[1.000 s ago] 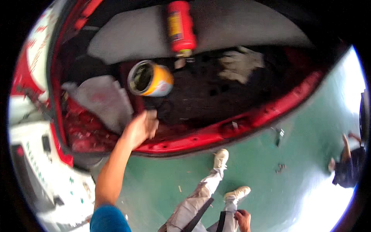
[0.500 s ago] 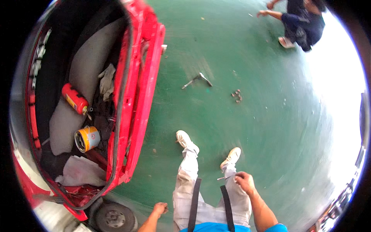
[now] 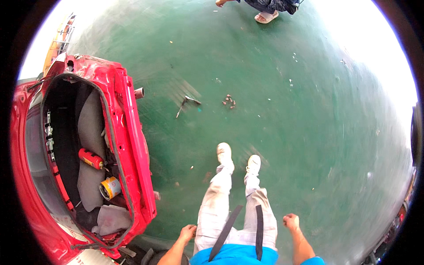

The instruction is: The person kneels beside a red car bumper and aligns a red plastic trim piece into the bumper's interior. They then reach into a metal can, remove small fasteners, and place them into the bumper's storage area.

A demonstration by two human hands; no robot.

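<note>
My left hand (image 3: 188,232) hangs beside my left thigh, its fingers loosely curled with nothing showing in them. Out to the right of my leg is my right hand (image 3: 291,221), fingers bent together; whatever they pinch is too small to make out. Neither hand touches the things around me. On the green floor ahead lies a ratchet wrench (image 3: 188,100) with a long jointed handle. Right of it, several small rusty bolts or nuts (image 3: 229,101) lie in a loose cluster.
At left a red car body (image 3: 132,128) has its rear open. Inside are a red fire extinguisher (image 3: 91,158), a yellow-and-grey can (image 3: 110,188) and a grey cloth (image 3: 112,219). An exhaust tip (image 3: 139,92) juts out. Ahead, another person's sandalled foot (image 3: 266,17) shows.
My view has shifted, bringing more of the car in. My right hand has moved outward, away from my thigh; the thin pale stick at its fingers no longer shows clearly. My feet have shifted.
</note>
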